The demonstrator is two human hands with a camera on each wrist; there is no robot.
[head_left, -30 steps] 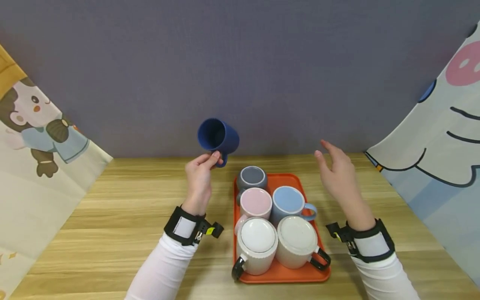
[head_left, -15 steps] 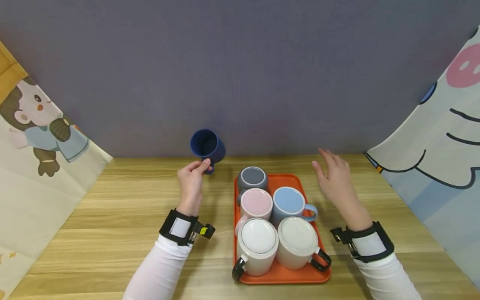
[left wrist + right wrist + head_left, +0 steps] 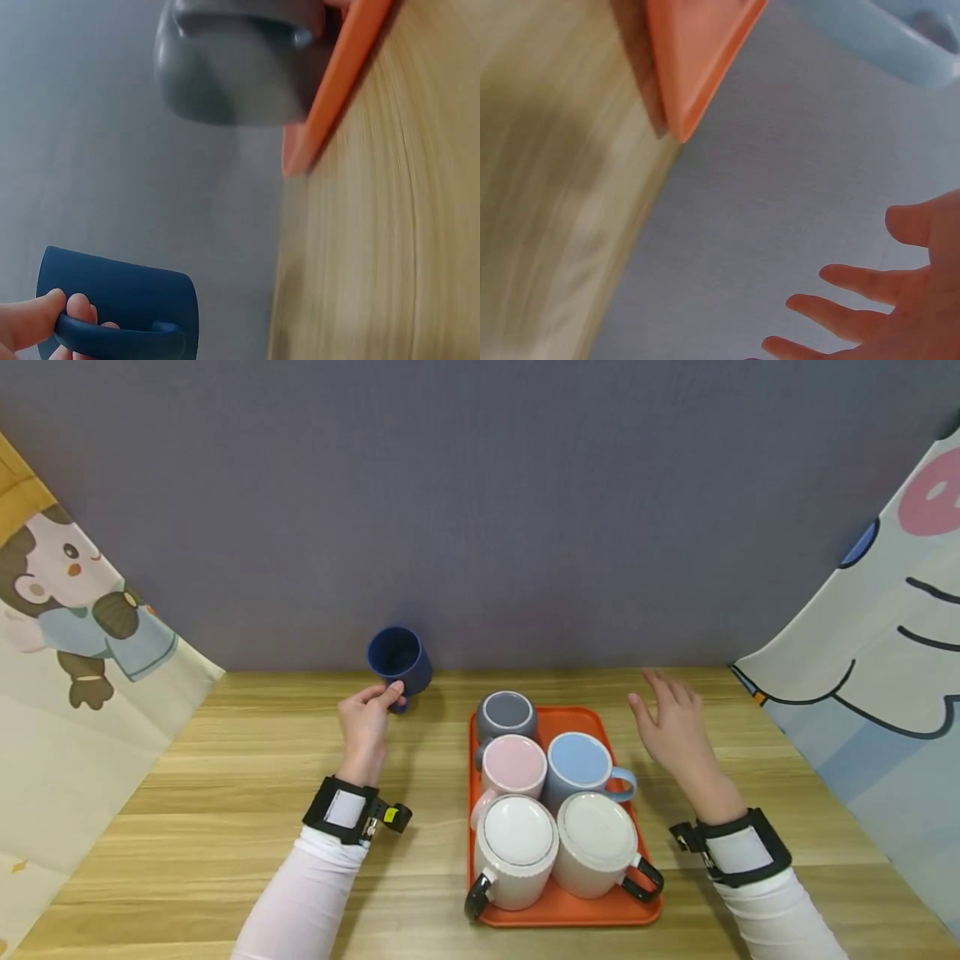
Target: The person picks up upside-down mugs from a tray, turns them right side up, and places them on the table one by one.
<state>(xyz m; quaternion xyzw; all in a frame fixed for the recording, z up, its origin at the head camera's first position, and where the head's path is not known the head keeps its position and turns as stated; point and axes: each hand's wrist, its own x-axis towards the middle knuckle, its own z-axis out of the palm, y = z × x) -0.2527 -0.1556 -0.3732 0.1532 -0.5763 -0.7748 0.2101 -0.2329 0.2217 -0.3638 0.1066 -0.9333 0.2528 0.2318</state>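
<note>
My left hand point(image 3: 365, 718) pinches the handle of a dark blue mug point(image 3: 411, 670), its mouth facing up and tilted toward me, near the table's back edge. In the left wrist view thumb and fingers grip the handle of the blue mug point(image 3: 120, 300). My right hand point(image 3: 675, 727) hovers right of the orange tray point(image 3: 570, 914), fingers spread and holding nothing. Upside down on that tray stand a grey mug point(image 3: 506, 714), a pink mug point(image 3: 513, 764), a light blue mug point(image 3: 579, 760) and two white mugs with black handles, one left point(image 3: 517, 835), one right point(image 3: 596, 835).
The wooden table point(image 3: 225, 793) ends at a grey back panel point(image 3: 480, 510). Cartoon-printed cloths hang at the left point(image 3: 97, 635) and at the right point(image 3: 885, 635). Handles of the light blue and the white mugs stick out over the tray's sides.
The left hand has brought the blue mug down and to the left, turning its mouth more upward. The right hand has lowered slightly; the tray and its mugs stay put.
</note>
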